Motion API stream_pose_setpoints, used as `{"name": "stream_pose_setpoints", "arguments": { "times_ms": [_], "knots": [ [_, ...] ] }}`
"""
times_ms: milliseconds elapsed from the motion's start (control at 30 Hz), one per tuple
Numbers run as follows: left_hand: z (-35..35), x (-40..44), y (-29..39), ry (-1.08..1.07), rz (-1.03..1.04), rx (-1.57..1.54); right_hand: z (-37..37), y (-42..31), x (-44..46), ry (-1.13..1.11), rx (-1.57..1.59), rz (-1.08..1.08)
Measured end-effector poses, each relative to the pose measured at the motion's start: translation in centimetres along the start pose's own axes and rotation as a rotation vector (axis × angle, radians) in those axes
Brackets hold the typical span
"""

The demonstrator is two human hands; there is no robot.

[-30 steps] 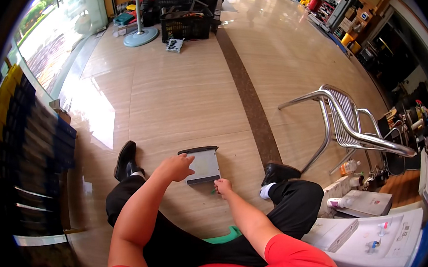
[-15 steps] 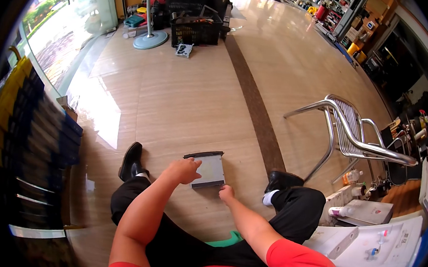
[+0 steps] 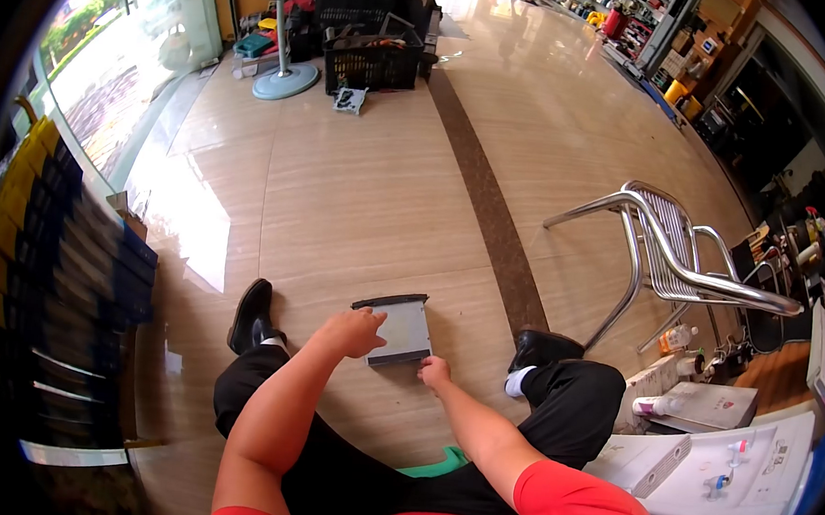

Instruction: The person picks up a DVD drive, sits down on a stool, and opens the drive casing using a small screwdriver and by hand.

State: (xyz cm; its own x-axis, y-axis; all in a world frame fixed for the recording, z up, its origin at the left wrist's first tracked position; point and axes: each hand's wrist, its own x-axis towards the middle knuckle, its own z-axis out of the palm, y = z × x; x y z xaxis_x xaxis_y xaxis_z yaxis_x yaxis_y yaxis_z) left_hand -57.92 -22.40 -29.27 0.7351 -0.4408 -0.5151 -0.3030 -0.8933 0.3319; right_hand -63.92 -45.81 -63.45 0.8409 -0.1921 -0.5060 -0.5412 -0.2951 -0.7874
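A flat silver metal box with dark strips along its far and near edges (image 3: 406, 328) lies on the floor between my feet. It looks like a disc drive or a car stereo, but I cannot tell which. My left hand (image 3: 352, 332) rests at its left side, fingers stretched over the top. At the near right corner is my right hand (image 3: 434, 372), its fingertips pinched together against the edge. Whatever is between those fingers is too small or hidden to name.
A metal chair (image 3: 667, 247) stands to the right, beside a white appliance (image 3: 751, 473) and bottles. Dark stacked bins (image 3: 79, 244) line the left. Farther off are a fan stand (image 3: 285, 81) and a black crate (image 3: 373, 63). My black shoes (image 3: 253, 315) flank the box.
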Motion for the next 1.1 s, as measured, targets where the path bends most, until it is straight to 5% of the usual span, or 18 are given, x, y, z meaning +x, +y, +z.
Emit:
{"name": "stream_pose_setpoints", "arguments": {
  "times_ms": [233,667,1100],
  "knots": [
    [1.7,1.0,-1.2,0.115,0.063,0.003,-1.1,-3.9,-3.0,-0.206,0.4,0.277],
    [2.5,2.4,-2.4,0.097,0.077,0.015,-1.4,-2.7,-2.8,-0.248,0.002,0.121],
    [0.1,0.5,-0.2,0.039,0.007,-0.057,-1.2,-1.7,-2.2,-0.181,0.104,0.159]
  ]
}}
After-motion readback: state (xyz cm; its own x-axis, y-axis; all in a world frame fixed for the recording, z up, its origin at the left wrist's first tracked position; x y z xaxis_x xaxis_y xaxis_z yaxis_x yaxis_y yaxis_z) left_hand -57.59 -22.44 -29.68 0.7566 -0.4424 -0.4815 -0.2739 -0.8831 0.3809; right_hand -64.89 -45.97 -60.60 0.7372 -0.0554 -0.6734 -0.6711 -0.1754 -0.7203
